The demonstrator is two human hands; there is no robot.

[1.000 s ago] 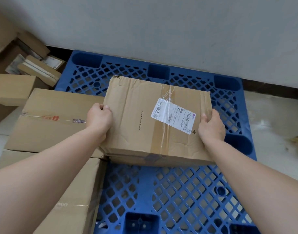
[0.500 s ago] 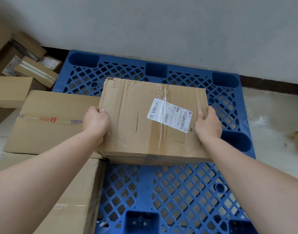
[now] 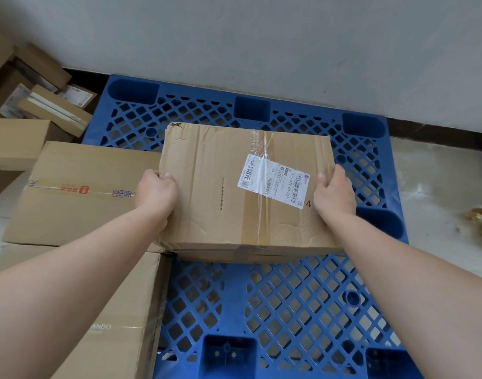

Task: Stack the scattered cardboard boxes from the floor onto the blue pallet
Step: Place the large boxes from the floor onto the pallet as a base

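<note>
A creased cardboard box [image 3: 212,187] with clear tape and a white shipping label sits over the middle of the blue pallet [image 3: 289,302]. My left hand [image 3: 155,196] grips its left edge, thumb on top. My right hand [image 3: 334,194] grips its right edge the same way. I cannot tell whether the box rests on the pallet or hangs just above it. Two larger boxes lie at the pallet's left side: one with red print [image 3: 78,192] and a nearer one [image 3: 103,318] partly under my left forearm.
Several more cardboard boxes [image 3: 37,105] are piled on the floor at the far left. A grey wall [image 3: 261,50] with a dark skirting runs behind the pallet. Pale floor [image 3: 439,192] lies to the right, with a small gold object [image 3: 480,220] on it.
The box and both hands have shifted slightly left and towards me over the pallet. My grip on both edges is unchanged.
</note>
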